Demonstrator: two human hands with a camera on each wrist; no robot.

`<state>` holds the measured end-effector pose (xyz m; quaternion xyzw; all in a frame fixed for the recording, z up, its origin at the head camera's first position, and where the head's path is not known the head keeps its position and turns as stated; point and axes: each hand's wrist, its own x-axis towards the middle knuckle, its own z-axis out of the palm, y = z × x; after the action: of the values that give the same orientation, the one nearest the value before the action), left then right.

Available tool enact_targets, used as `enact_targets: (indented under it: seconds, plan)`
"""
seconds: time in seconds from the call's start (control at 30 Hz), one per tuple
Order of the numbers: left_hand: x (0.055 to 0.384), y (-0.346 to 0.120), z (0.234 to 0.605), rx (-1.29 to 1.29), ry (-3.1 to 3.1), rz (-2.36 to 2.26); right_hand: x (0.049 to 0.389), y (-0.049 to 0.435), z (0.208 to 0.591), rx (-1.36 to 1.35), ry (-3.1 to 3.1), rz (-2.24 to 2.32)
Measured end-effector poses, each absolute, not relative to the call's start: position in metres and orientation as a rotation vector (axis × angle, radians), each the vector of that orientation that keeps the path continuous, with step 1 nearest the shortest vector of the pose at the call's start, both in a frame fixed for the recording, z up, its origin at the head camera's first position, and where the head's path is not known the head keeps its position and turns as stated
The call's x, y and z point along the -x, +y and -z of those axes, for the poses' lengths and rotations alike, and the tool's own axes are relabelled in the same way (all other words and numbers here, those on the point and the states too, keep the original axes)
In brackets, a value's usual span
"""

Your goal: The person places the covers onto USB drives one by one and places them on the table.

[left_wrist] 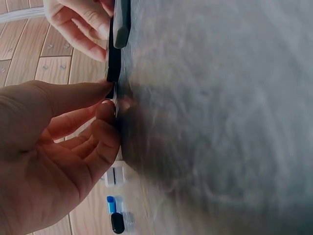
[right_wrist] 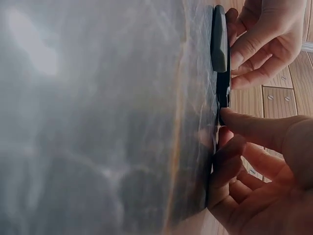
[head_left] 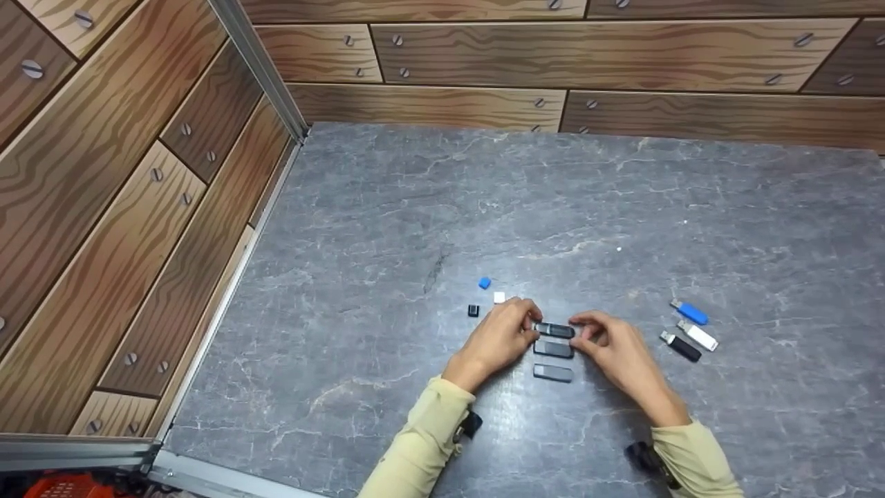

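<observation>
Three USB sticks lie in a column between the hands. At the far end of the column is a black USB stick (head_left: 555,330), a dark one (head_left: 553,348) lies just below it, and a grey one (head_left: 553,373) is nearest the person. My left hand (head_left: 494,342) pinches the left end of the far black stick between thumb and fingers. At that stick's right end, my right hand (head_left: 619,353) has its thumb and index finger on either side, pinching it. Both wrist views show the fingertips low at the tabletop, with the grey stick (left_wrist: 122,24) in front.
Left of the sticks sit small caps: blue (head_left: 485,283), white (head_left: 499,297) and black (head_left: 473,310). To the right lie uncapped blue (head_left: 691,312), white (head_left: 700,336) and black (head_left: 683,347) USB sticks. Wood-patterned walls (head_left: 553,55) edge the grey marbled table (head_left: 387,228).
</observation>
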<state>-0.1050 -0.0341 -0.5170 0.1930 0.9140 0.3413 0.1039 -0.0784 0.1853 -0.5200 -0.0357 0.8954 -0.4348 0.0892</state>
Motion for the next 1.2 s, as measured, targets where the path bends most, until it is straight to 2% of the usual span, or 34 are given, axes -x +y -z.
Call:
enact_targets:
  seconds: [0.4,0.8,1.2]
  plan:
    - [0.107,-0.064,0.512,-0.542,2.714,-1.189,0.062,0.214,0.515,-0.017,2.742,1.284]
    - [0.118,-0.105,0.513,-0.329,2.766,-1.311,0.049,0.242,0.513,-0.173,2.718,1.345]
    - [0.114,-0.109,0.515,-0.096,2.808,-1.207,0.042,0.268,0.515,-0.241,2.788,1.279]
